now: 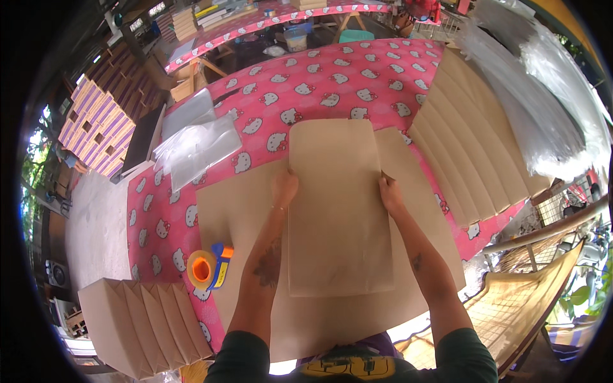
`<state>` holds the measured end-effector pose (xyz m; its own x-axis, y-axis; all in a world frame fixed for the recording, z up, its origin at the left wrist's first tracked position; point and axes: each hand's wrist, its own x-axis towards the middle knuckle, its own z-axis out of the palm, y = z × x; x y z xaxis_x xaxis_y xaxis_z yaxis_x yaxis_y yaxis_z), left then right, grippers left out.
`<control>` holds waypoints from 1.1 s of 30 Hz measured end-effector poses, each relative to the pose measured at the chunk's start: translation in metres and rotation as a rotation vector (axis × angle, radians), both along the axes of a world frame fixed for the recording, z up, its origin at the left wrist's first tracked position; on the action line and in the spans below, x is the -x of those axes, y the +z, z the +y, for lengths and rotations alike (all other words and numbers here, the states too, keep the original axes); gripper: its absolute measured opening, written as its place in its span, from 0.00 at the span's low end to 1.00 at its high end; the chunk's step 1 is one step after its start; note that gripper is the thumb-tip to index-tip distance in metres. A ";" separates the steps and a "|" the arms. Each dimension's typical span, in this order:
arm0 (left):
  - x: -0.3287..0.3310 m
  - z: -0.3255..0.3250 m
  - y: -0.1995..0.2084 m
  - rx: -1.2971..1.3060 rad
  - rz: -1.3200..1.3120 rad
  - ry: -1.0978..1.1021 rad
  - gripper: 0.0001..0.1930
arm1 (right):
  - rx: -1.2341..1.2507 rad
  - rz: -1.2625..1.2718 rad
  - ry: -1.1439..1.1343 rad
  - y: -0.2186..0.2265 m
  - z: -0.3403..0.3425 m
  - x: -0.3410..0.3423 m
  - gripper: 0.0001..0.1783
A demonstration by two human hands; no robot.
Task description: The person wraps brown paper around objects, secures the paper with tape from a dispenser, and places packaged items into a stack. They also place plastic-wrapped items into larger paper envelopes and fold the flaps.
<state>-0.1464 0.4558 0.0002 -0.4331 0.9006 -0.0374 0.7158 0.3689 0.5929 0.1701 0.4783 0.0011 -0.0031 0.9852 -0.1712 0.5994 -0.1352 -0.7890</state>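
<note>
A long, flat, rectangular brown paper-covered package (338, 210) lies in front of me, with a faint sheen and thin lines along its lower part. My left hand (285, 188) grips its left edge, and my right hand (390, 193) has fingers closed on the right edge. The undersides of my fingers are hidden. Beneath it spreads a large sheet of brown kraft paper (246, 191). To the left of my left forearm, a tape dispenser (221, 265) with an orange hub and blue body holds a roll of brown tape.
A pink cat-patterned cloth (306, 83) covers the table. Clear plastic sleeves (201, 150) lie at left. Brown wrapped packages (143, 322) stand in a row at lower left; more brown packages (472, 140) lie at right beside plastic bundles (530, 83). Stacked boxes (102, 127) stand beyond.
</note>
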 end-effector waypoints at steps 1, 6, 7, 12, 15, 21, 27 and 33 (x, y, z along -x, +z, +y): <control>0.000 0.013 0.006 0.019 0.007 -0.005 0.22 | -0.019 0.016 -0.011 -0.003 0.011 -0.002 0.25; -0.010 0.028 0.010 -0.132 -0.030 0.013 0.20 | -0.120 0.145 -0.048 -0.024 0.071 -0.005 0.25; -0.011 0.026 0.010 -0.121 -0.066 0.017 0.19 | -0.117 0.157 -0.046 -0.024 0.079 -0.002 0.25; 0.001 0.024 0.005 -0.184 -0.181 0.041 0.19 | -0.049 0.135 -0.046 -0.028 0.094 0.008 0.29; -0.006 0.022 0.000 -0.229 -0.109 0.053 0.20 | -0.104 0.253 -0.017 -0.036 0.087 0.000 0.30; -0.032 -0.120 0.014 -0.004 -0.126 0.037 0.19 | -0.144 0.260 0.132 -0.029 -0.062 -0.024 0.31; -0.066 -0.272 0.026 -0.241 -0.147 0.014 0.18 | -0.063 0.292 0.024 -0.007 -0.212 -0.051 0.30; -0.068 -0.246 0.033 -0.022 -0.291 0.104 0.20 | 0.051 0.408 0.004 0.003 -0.170 -0.040 0.30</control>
<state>-0.0784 0.2101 0.0336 -0.4970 0.8540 -0.1539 0.4741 0.4158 0.7761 0.2100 0.3086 0.0040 -0.0845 0.9754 -0.2037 0.2391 -0.1786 -0.9544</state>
